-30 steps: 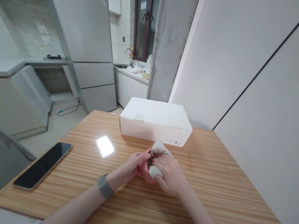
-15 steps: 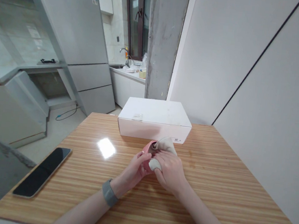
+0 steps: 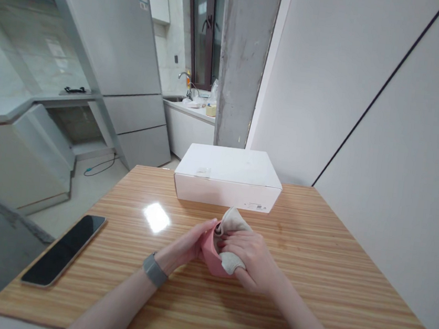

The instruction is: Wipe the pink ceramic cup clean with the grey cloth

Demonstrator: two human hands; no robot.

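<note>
The pink cup point(image 3: 210, 261) is between the two hands near the middle of the surface point(image 3: 332, 288). It is tilted, its mouth turned rightward and up toward the right hand point(image 3: 249, 255); hands and cloth point(image 3: 232, 263) hide too much to settle its long axis. Whether it touches the surface I cannot tell.

The left hand point(image 3: 190, 243) holds the cup, fingers curved round its left side. The right fingers are bunched on the cloth at the mouth, a fold standing up past the rim.

Wood spreads rightward to the slanting right edge, and leftward to the phone point(image 3: 65, 250), which lies aslant near the left edge. Beyond the cup, the box point(image 3: 226, 191) limits room toward the far edge.
</note>
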